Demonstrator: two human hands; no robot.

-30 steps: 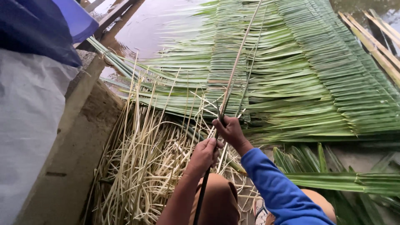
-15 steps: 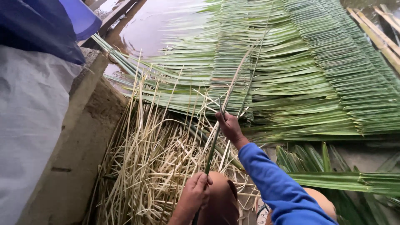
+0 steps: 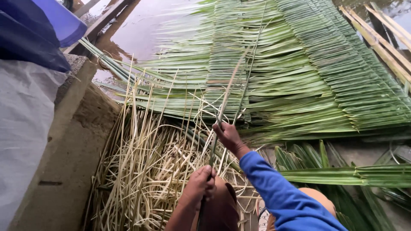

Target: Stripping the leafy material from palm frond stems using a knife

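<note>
Left hand [image 3: 199, 185], right hand [image 3: 228, 136] grip leaf strip [image 3: 215, 143]; concrete ledge [image 3: 72, 141] left.

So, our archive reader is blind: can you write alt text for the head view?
Two hands grip one long green leaf strip: the right hand, in a blue sleeve, higher, the left hand lower. Beneath lies a heap of dry pale strips; beyond, layered green palm leaves and brown water.

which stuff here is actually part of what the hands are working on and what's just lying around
In use:
left hand
right hand
leaf strip held by both

Lying about:
dry strip pile
green frond mats
blue tarp
wooden slats
</note>
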